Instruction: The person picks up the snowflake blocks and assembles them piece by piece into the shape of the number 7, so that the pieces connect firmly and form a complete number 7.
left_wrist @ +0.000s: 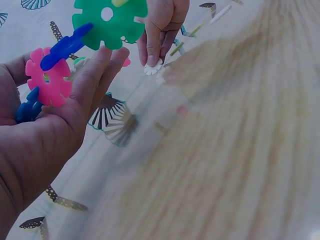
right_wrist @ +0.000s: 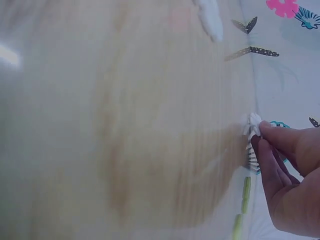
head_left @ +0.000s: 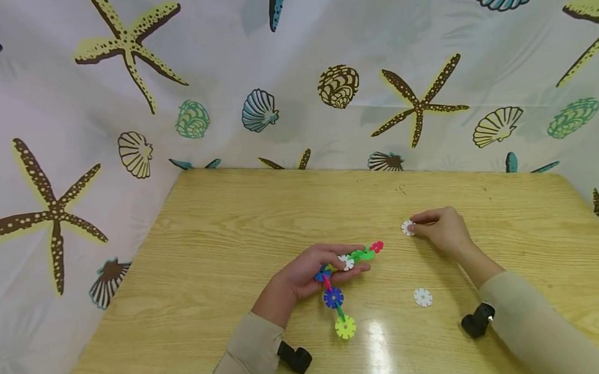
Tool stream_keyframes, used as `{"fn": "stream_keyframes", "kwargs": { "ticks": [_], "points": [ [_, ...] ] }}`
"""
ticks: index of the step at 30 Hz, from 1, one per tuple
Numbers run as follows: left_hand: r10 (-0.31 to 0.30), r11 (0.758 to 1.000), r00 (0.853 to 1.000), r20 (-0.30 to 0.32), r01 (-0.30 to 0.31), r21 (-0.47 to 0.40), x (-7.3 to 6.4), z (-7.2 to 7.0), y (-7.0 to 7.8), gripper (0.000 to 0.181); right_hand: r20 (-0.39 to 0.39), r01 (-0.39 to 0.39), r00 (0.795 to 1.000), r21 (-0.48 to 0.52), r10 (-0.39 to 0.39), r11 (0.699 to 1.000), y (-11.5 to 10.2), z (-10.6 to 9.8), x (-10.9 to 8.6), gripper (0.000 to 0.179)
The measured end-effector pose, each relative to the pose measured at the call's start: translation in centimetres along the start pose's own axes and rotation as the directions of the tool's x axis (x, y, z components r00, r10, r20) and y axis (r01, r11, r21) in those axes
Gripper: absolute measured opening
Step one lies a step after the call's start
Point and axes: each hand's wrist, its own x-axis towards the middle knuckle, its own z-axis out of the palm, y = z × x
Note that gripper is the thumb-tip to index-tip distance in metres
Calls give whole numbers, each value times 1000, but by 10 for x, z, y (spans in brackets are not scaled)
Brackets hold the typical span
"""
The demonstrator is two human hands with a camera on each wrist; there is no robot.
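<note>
My left hand [head_left: 310, 267] holds a chain of slotted plastic discs, thumb over it and fingers beneath. One end of the chain reaches out past the fingers to a red disc [head_left: 377, 246], by way of green discs [head_left: 361, 255] and a white one [head_left: 347, 262]. From the palm the other end hangs through a blue disc [head_left: 333, 297] to a yellow disc [head_left: 345, 326]. A pink disc [left_wrist: 49, 77] shows close up in the left wrist view. To the right, my right hand [head_left: 444, 231] pinches a white slotted disc [head_left: 408, 228] between thumb and fingers.
Another white slotted disc [head_left: 423, 297] lies on the wooden table [head_left: 221, 224], nearer to me than the right hand. A white cloth [head_left: 293, 53] printed with starfish and shells stands along the table's back and left sides.
</note>
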Motion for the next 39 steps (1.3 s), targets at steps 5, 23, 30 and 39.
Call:
{"fn": "stream_keyframes", "kwargs": {
  "ticks": [5,23,30,39],
  "points": [
    [2,1000,1000,-5,-1,13,1,0,0,60,-5,-18,1000,54,18,998,0,0,-3,31],
    [-10,1000,1000,-2,10,11,2,-1,-2,60,87,-60,996,311,34,948,-3,3,-12,34],
    [-14,1000,1000,1,14,0,2,-1,-3,61,118,-73,993,398,28,915,-5,4,-15,37],
    [-16,1000,1000,-5,16,-5,3,-1,-3,61,121,-70,992,399,23,914,-7,7,-20,35]
  ]
}}
